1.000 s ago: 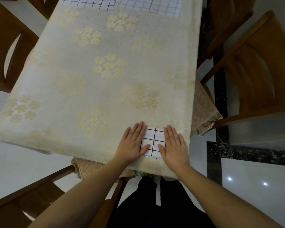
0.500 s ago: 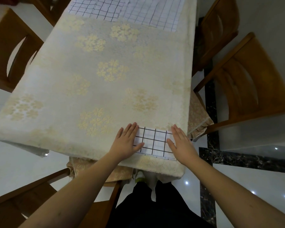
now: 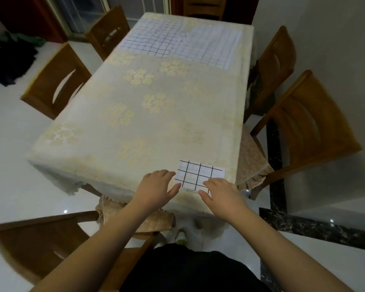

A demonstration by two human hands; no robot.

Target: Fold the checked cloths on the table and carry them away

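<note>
Honestly the folded checked cloth (image 3: 200, 175) at the table's (image 3: 135, 114) near edge looks light and floppy, so my loosely spread left hand (image 3: 156, 186) and right hand (image 3: 221, 194), holding nothing, should pinch its sides.

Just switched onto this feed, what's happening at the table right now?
A person stands at the near end of a table covered by a cream floral tablecloth. A small folded checked cloth lies by the near edge. The left hand sits at its left side, thumb by its edge, and the right hand rests on its near right corner, fingers relaxed. Two more checked cloths lie spread flat at the far end, not yet folded.
</note>
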